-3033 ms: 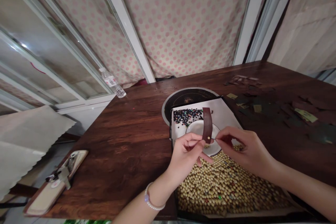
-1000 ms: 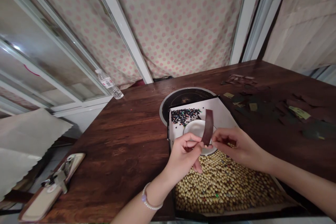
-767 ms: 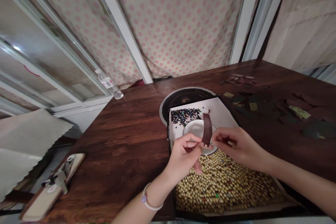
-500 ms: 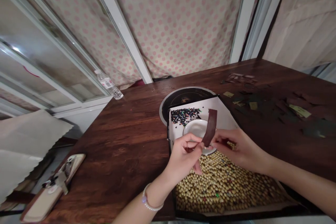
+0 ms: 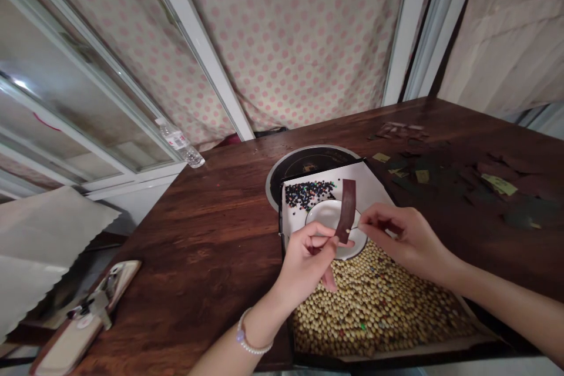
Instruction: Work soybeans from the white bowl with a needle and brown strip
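Note:
My left hand [image 5: 308, 258] pinches the lower end of a dark brown, leather-like strip [image 5: 348, 202], which stands up from the fingers. To its right, my right hand [image 5: 408, 241] has thumb and forefinger pressed together on a thin, needle-like piece that reaches the strip; its kind is too fine to tell. A small pale bead [image 5: 348, 231] shows at the strip near that piece. Beneath both hands sits a white, dark-rimmed bowl [image 5: 319, 214]. Round, pale, bead-like pieces [image 5: 374, 305] fill the near part of the tray [image 5: 370, 179], and small dark beads [image 5: 306, 194] lie in its far left corner.
A round black plate [image 5: 291, 161] lies partly under the tray. Brown and dark scraps [image 5: 476, 188] with yellowish pieces [image 5: 500, 184] spread over the right of the wooden table [image 5: 211, 229]. A plastic bottle [image 5: 183, 144] stands at the back left, and a clip-like object [image 5: 99, 305] lies near left.
My right hand has moved slightly right and up, away from the strip, showing the thin piece and pale bead. The strip has turned a little more to face me.

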`<move>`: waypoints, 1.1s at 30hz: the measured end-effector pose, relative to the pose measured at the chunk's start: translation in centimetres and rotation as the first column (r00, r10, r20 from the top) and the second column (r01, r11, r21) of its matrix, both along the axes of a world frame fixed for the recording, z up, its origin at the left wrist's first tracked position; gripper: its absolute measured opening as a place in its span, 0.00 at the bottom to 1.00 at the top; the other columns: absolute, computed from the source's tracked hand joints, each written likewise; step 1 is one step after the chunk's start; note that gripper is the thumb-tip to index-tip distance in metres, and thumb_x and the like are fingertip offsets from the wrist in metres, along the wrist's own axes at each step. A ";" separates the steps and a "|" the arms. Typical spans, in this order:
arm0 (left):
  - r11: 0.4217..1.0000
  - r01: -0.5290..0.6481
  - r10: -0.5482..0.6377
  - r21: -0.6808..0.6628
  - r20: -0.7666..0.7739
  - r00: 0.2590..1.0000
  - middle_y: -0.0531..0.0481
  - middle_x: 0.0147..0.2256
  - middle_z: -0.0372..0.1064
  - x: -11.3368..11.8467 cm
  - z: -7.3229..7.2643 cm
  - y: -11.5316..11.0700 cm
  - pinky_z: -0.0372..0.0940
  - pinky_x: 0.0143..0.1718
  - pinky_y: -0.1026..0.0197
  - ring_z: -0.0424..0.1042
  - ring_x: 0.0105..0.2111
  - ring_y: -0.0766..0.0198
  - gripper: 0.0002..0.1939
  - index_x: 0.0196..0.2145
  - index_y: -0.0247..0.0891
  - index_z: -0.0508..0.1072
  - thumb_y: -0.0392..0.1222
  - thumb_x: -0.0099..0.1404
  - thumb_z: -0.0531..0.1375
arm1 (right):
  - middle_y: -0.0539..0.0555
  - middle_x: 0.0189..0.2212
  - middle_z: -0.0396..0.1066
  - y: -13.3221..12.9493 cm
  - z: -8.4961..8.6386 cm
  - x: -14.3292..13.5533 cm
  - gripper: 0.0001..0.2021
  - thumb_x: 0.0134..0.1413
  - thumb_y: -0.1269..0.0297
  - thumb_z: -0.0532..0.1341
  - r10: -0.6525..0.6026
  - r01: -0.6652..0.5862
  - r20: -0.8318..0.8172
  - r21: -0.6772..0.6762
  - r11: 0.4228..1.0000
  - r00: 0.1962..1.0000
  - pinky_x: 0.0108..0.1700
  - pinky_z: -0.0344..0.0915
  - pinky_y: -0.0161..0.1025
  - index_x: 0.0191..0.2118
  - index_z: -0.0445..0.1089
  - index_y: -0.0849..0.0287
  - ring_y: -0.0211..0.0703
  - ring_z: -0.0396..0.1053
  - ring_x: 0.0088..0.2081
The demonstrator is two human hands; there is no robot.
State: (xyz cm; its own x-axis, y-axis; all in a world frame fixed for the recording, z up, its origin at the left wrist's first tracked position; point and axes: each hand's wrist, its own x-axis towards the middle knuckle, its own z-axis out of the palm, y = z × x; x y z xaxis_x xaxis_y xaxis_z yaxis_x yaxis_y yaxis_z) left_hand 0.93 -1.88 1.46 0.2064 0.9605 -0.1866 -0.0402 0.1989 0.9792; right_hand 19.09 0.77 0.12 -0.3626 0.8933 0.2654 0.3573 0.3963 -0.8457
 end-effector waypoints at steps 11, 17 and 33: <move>1.000 0.008 -0.008 0.004 -0.006 1.000 0.43 0.31 0.78 0.0 0.1 0.0 0.52 0.07 0.76 0.63 0.07 0.77 0.12 0.29 0.33 0.66 0.45 0.59 0.61 | 0.48 0.19 0.64 -0.1 -0.1 0.0 0.07 0.55 0.67 0.55 0.015 -0.015 -0.003 -0.013 1.000 1.000 0.24 0.56 0.32 0.28 0.67 0.59 0.35 0.59 0.22; 1.000 -0.001 0.001 0.015 0.016 1.000 0.43 0.31 0.78 0.0 0.0 -0.1 0.52 0.08 0.76 0.62 0.07 0.77 0.11 0.29 0.34 0.66 0.45 0.59 0.61 | 0.48 0.19 0.63 -0.1 -0.2 0.1 0.06 0.54 0.67 0.56 -0.016 0.016 0.005 0.021 1.000 1.000 0.23 0.56 0.32 0.28 0.67 0.59 0.35 0.60 0.22; 1.000 0.020 -0.020 0.015 -0.029 0.999 0.45 0.29 0.78 -0.2 -0.1 0.0 0.53 0.07 0.77 0.60 0.07 0.79 0.11 0.31 0.33 0.67 0.45 0.59 0.61 | 0.47 0.19 0.63 -0.4 -0.1 0.0 0.07 0.54 0.69 0.56 0.014 -0.014 -0.012 0.004 1.000 1.000 0.24 0.54 0.32 0.27 0.67 0.59 0.35 0.58 0.22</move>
